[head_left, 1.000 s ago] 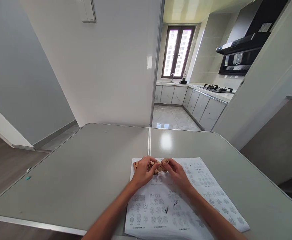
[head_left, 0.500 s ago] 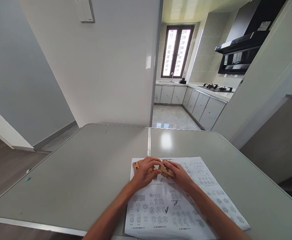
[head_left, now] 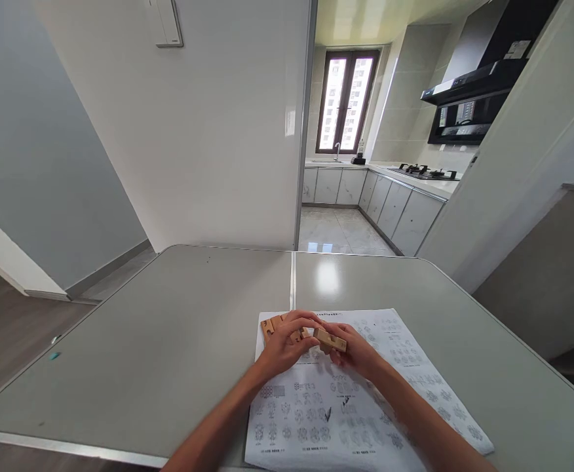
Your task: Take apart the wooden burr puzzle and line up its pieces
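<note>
Right hand [head_left: 354, 349]: thumb and fingers clamped on a notched wooden puzzle piece [head_left: 331, 341], its long pale side facing the wearer. Piece is above the upper middle part of the printed sheet; whether its underside touches the paper cannot be told. Left hand [head_left: 287, 346]: fingers arched, thumb tip at the near left end of that piece, fingertips meeting the right hand; whether it grips anything cannot be told. Beneath and beside the left hand, more wooden puzzle pieces [head_left: 268, 326] lie side by side on the sheet, dark marks on their tops, partly hidden. Instruction sheet [head_left: 316, 419]: white, rows of small line diagrams, two dark tick marks. Sheet lies on a grey table [head_left: 169, 347] with a pale centre seam. Small teal object [head_left: 54, 356] near the table's left edge. Beyond: kitchen with gas hob [head_left: 424, 172] and window [head_left: 346, 101].
</note>
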The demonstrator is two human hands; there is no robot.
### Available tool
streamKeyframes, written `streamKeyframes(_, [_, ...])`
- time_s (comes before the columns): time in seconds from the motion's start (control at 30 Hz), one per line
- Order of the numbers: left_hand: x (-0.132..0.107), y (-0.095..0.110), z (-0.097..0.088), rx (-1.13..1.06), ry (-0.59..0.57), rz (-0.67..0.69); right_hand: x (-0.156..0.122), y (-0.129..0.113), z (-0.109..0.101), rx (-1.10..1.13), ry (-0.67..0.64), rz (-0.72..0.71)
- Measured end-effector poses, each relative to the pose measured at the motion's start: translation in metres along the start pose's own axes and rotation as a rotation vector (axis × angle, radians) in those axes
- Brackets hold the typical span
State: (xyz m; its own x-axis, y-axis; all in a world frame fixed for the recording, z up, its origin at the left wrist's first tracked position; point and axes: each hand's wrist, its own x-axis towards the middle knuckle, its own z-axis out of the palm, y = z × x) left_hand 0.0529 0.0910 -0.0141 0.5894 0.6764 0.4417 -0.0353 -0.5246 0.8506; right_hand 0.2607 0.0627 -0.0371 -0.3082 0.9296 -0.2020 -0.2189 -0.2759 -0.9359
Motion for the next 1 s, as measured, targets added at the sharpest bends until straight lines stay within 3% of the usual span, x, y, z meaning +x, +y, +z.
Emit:
streamKeyframes(0.13, [0.001,0.003,0.001,-0.060,0.006,-0.038,-0.001,0.002,-0.003,0.005,-0.005,0.016])
streamKeyframes(0.33, [0.002,0.001,-0.001,-0.153,-0.017,-0.103,0.002,0.009,-0.004,0.034,-0.093,0.157])
streamKeyframes(0.53, [0.001,0.004,0.003,0.018,0.090,-0.090,0.004,0.004,0.002,0.126,0.085,-0.032])
streamKeyframes(0.7, [0.000,0.004,0.007,0.135,0.131,-0.140,0.003,0.004,0.003,0.062,0.151,-0.081])
streamKeyframes(0.93, [-0.002,0.002,0.011,0.174,0.062,-0.259,0.001,0.007,0.009,-0.099,0.173,-0.250])
streamKeyframes(1.0, [-0.002,0.004,0.011,0.144,0.044,-0.250,0.001,0.005,0.008,-0.109,0.159,-0.239])
